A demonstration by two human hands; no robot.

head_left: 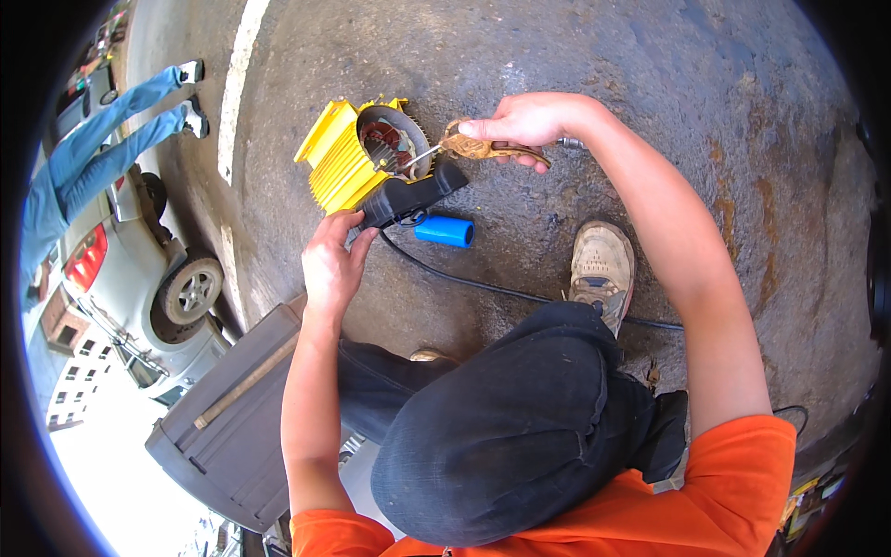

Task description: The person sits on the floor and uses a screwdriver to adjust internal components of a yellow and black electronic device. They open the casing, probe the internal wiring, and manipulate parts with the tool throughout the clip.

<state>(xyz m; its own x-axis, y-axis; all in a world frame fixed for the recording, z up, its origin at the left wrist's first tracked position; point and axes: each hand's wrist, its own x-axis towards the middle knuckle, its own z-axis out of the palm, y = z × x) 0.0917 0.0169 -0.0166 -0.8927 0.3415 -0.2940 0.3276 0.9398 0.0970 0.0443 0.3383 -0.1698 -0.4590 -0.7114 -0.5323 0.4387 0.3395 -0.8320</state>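
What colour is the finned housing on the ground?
Bright yellow; the finned housing shows best in the head view, the only one here.

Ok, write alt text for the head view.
A right hand holds rust-brown pliers, a thin metal rod jutting from them toward the open end of a yellow finned motor housing, while the left hand touches a black cover alongside. A blue cylinder and black cable lie nearby on pavement.
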